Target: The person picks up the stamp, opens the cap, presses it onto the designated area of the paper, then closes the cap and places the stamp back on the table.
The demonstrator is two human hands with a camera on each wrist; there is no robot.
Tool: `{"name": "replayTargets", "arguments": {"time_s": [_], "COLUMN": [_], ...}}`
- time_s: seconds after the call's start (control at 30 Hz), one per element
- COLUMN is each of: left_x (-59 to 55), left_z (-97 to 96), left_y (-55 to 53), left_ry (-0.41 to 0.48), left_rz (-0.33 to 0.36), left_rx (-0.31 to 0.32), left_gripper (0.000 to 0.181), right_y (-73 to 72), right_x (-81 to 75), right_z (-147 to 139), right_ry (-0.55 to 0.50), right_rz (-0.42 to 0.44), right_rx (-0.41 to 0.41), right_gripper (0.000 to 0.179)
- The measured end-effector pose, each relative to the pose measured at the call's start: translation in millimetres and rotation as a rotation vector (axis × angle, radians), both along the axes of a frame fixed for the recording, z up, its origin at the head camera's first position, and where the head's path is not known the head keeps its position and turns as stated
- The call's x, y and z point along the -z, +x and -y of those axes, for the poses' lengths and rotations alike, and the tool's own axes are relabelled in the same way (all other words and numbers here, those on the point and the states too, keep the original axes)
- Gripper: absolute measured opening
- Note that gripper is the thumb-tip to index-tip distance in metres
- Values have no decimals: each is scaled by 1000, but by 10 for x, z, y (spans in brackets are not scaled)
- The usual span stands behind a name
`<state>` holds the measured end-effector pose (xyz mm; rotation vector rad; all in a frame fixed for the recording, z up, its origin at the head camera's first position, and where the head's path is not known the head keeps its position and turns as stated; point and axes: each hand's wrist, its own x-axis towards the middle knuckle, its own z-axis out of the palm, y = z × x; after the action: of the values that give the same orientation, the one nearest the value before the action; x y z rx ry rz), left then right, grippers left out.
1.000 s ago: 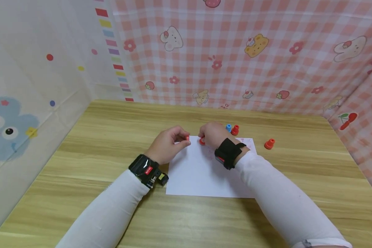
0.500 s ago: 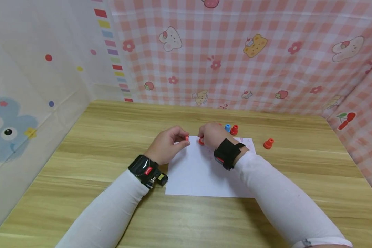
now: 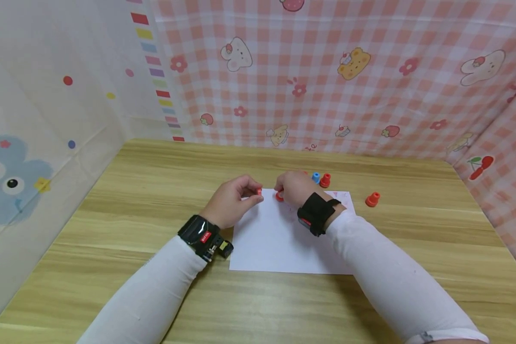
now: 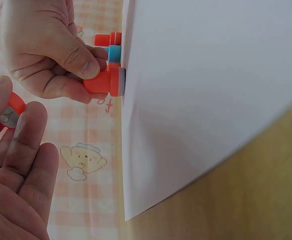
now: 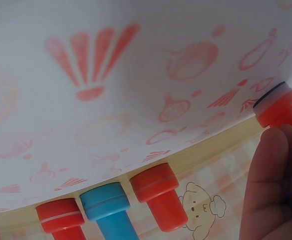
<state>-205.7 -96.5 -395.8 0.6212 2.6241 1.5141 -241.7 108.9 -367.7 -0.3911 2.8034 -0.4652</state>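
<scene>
My right hand (image 3: 298,188) grips a red toy stamp (image 4: 98,82) by its handle, thumb along the side. The stamp's face is right at the white paper (image 3: 266,239), near its far edge. To the left, my left hand (image 3: 228,203) pinches a small round red cap (image 4: 17,102) between thumb and fingers, just over the paper's far left corner. Its greyish inside shows in the left wrist view. Red prints (image 5: 93,60), among them a shuttlecock and rackets, cover part of the sheet in the right wrist view.
Beyond the paper stand a blue stamp (image 3: 316,177) and a red stamp (image 3: 325,180), with another red stamp (image 5: 61,217) in the same row. One more red stamp (image 3: 373,199) stands apart on the right of the wooden table (image 3: 155,167). A checked cloth (image 3: 309,57) hangs behind.
Both hands stay nearly where they were. A bit of red next to the blue stamp, hidden a second ago, now shows past the right hand.
</scene>
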Motion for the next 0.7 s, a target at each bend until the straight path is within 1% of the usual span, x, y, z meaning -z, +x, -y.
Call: {"name": "replayTargets", "arguments": {"time_s": [0.3,0.53,0.7], "left_x": [10,6,5], "left_z": [9,15,6], "left_y": [-2,0,-1], "left_ry": [-9,-13,-21], "left_rz": [-20,-13,-25], "left_rx": [1,2,-4], "left_gripper": [22,22,23], "right_y": [-17,-7,0], "right_x": [19,17,13], "right_z": [5,3,-23], "right_ry": [-4,-15,-21], "right_rz": [6,9,11], "right_rx": [5,7,2], "right_gripper": [23,23,22]}}
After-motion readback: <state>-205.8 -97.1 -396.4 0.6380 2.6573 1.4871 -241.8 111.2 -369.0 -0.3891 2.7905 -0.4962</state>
